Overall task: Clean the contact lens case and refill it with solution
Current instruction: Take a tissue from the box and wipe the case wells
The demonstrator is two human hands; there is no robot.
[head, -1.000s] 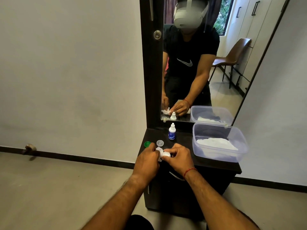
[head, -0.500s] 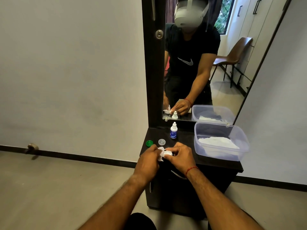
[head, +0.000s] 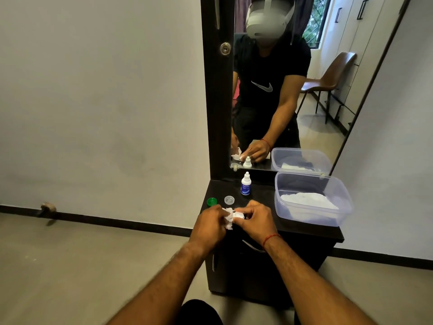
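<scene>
Two hands: left hand (head: 208,227) pinches a crumpled tissue (head: 227,223), right hand (head: 254,221) grips the lens case (head: 239,216), both above the cabinet top's (head: 262,193) front edge.
Handling: light, stiff, probably slick; best held by its outer rim.
Solution bottle (head: 245,184): upright near the back edge.

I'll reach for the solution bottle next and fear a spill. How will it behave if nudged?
The solution bottle stands tall on a narrow base, so a nudge would probably tip it. Small and plastic-looking, it is likely light. Its round body might roll.
</scene>
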